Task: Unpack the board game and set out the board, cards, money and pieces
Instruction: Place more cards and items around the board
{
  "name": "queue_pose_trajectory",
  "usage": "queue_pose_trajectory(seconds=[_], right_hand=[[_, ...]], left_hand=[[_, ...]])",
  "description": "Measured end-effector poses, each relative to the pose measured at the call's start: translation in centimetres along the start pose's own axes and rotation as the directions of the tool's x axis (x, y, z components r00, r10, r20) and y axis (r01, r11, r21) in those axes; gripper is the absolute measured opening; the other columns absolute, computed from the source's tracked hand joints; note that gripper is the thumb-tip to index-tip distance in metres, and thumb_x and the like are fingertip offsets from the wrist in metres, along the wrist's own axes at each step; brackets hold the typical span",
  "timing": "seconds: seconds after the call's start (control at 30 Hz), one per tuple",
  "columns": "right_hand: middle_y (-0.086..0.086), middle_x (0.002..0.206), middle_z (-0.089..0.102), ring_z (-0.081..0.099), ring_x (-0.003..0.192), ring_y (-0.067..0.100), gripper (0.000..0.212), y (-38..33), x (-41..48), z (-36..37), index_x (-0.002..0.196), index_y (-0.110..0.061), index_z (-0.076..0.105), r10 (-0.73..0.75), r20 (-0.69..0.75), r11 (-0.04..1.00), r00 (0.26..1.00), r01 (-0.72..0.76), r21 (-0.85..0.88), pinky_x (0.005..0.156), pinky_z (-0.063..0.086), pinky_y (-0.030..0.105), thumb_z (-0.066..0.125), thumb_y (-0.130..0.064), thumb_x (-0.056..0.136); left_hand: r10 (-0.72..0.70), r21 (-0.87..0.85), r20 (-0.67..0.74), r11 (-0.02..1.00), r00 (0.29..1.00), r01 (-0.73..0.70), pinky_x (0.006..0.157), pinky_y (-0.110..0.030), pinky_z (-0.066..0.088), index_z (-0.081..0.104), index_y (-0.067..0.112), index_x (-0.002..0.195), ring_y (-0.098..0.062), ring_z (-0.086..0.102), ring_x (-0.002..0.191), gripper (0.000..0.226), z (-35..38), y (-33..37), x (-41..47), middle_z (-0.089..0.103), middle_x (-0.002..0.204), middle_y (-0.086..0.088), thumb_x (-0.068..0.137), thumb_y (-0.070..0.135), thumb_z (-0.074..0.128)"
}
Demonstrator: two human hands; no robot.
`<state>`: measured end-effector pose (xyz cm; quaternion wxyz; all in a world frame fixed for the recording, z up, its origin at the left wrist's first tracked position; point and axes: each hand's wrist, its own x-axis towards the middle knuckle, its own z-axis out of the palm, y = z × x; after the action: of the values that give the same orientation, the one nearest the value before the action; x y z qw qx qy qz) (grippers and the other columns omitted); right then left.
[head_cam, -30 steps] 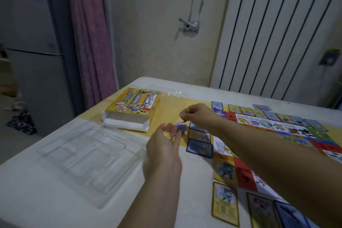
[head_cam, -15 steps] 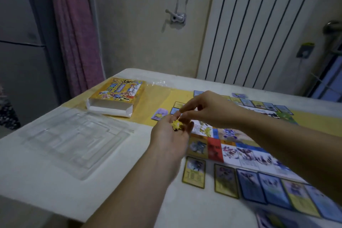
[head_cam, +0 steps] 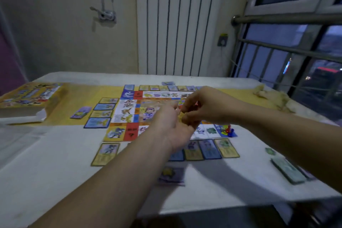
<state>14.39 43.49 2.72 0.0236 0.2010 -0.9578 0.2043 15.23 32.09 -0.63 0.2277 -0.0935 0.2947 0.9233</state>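
Note:
The game board [head_cam: 129,109] lies open on the table, ringed by rows of yellow and blue cards [head_cam: 210,149]. Above the board's middle my left hand [head_cam: 172,126] is turned palm up, fingers curled round a small yellow piece [head_cam: 182,116]. My right hand [head_cam: 203,106] meets it from the right and pinches the same piece with its fingertips. Red and blue pawns [head_cam: 229,131] stand on the board's near right corner. A stack of money [head_cam: 286,170] lies at the right, the yellow game box [head_cam: 27,96] at the far left.
A single purple card [head_cam: 81,112] lies left of the board and another [head_cam: 171,174] lies near the table's front edge. A green token [head_cam: 270,151] sits by the money. A crumpled yellowish cloth [head_cam: 273,96] lies at the back right, near the window bars.
The view has swung right, away from the box and the clear plastic tray. Both hands moved together over the board, the yellow piece between them.

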Motion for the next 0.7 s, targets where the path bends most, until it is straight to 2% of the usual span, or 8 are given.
queue_pose_trajectory(seconds=[0.17, 0.3, 0.33, 0.4, 0.47, 0.5, 0.6, 0.7], right_hand=[[-0.007, 0.068, 0.066, 0.055, 0.053, -0.008, 0.005, 4.2, -4.7, -3.5, 0.085, -0.014, 0.071, 0.058, -0.092, 0.991, 0.994, -0.046, 0.128, 0.054, 0.041, 0.007, 0.073, -0.015, 0.081], [-0.002, 0.077, 0.073, 0.068, 0.075, 0.007, 0.006, 10.1, -8.5, -7.2, 0.082, -0.023, 0.069, 0.225, -0.177, 0.961, 0.958, -0.188, 0.203, 0.076, 0.051, 0.026, 0.074, -0.023, 0.079], [-0.003, 0.078, 0.074, 0.068, 0.076, 0.005, 0.006, 11.8, -9.5, -7.8, 0.079, -0.025, 0.070, 0.268, -0.177, 0.950, 0.947, -0.229, 0.212, 0.078, 0.051, 0.025, 0.075, -0.022, 0.078], [-0.006, 0.077, 0.072, 0.064, 0.071, -0.002, 0.011, 15.0, -11.4, -8.2, 0.076, -0.027, 0.070, 0.365, -0.145, 0.918, 0.920, -0.329, 0.223, 0.074, 0.047, 0.016, 0.076, -0.018, 0.078], [-0.006, 0.077, 0.072, 0.063, 0.072, 0.001, 0.010, 17.9, -12.9, -8.0, 0.076, -0.024, 0.071, 0.465, -0.117, 0.873, 0.878, -0.432, 0.228, 0.072, 0.046, 0.015, 0.076, -0.016, 0.077], [-0.005, 0.077, 0.072, 0.061, 0.071, 0.003, 0.008, 19.2, -13.5, -7.8, 0.076, -0.022, 0.072, 0.500, -0.100, 0.854, 0.860, -0.470, 0.223, 0.069, 0.046, 0.015, 0.077, -0.015, 0.077], [-0.005, 0.074, 0.070, 0.054, 0.061, 0.005, 0.005, 22.3, -14.3, -6.6, 0.075, -0.022, 0.073, 0.574, -0.059, 0.811, 0.817, -0.557, 0.178, 0.054, 0.041, 0.016, 0.076, -0.019, 0.078], [-0.010, 0.076, 0.069, 0.057, 0.067, 0.000, 0.004, 24.3, -14.4, -5.4, 0.077, -0.023, 0.073, 0.592, -0.052, 0.799, 0.805, -0.577, 0.168, 0.061, 0.043, 0.013, 0.076, -0.020, 0.078]], left_hand=[[-0.030, 0.213, 0.089, 0.977, 0.996, 0.011, 0.062, -0.027, 0.048, 0.055, 0.006, 0.092, -0.018, 0.057, 0.066, 0.034, 5.1, -4.4, 0.9, 0.061, 0.076, -0.008, 0.102, 0.026, 0.029], [-0.011, 0.524, 0.158, 0.848, 0.987, -0.074, 0.087, -0.034, 0.044, 0.057, 0.013, 0.109, -0.019, 0.058, 0.092, 0.029, 7.5, -8.4, 2.6, 0.059, 0.094, -0.004, 0.101, 0.032, 0.036], [0.012, 0.658, 0.196, 0.740, 0.981, -0.140, 0.085, -0.032, 0.042, 0.058, 0.017, 0.102, -0.018, 0.057, 0.093, 0.024, 7.6, -9.3, 3.2, 0.059, 0.097, -0.002, 0.100, 0.031, 0.039], [0.036, 0.886, 0.342, 0.322, 0.939, -0.335, 0.077, -0.028, 0.038, 0.059, 0.024, 0.093, -0.014, 0.056, 0.090, 0.016, 7.3, -10.9, 4.6, 0.059, 0.097, 0.003, 0.098, 0.027, 0.044], [-0.021, 0.879, 0.462, -0.117, 0.886, -0.462, 0.078, -0.022, 0.036, 0.062, 0.026, 0.107, -0.011, 0.055, 0.096, 0.020, 6.8, -12.3, 6.1, 0.060, 0.103, 0.005, 0.097, 0.025, 0.045], [-0.051, 0.841, 0.474, -0.269, 0.879, -0.470, 0.081, -0.020, 0.037, 0.061, 0.024, 0.118, -0.010, 0.055, 0.103, 0.026, 6.6, -13.0, 6.9, 0.061, 0.113, 0.006, 0.097, 0.025, 0.045], [-0.132, 0.729, 0.456, -0.512, 0.880, -0.454, 0.095, -0.024, 0.040, 0.055, 0.020, 0.129, -0.015, 0.050, 0.119, 0.033, 6.5, -14.4, 8.9, 0.054, 0.132, 0.002, 0.099, 0.024, 0.041], [-0.168, 0.667, 0.421, -0.609, 0.891, -0.429, 0.099, -0.032, 0.041, 0.055, 0.020, 0.128, -0.018, 0.048, 0.122, 0.033, 6.8, -15.5, 10.6, 0.054, 0.133, -0.001, 0.099, 0.025, 0.041]])
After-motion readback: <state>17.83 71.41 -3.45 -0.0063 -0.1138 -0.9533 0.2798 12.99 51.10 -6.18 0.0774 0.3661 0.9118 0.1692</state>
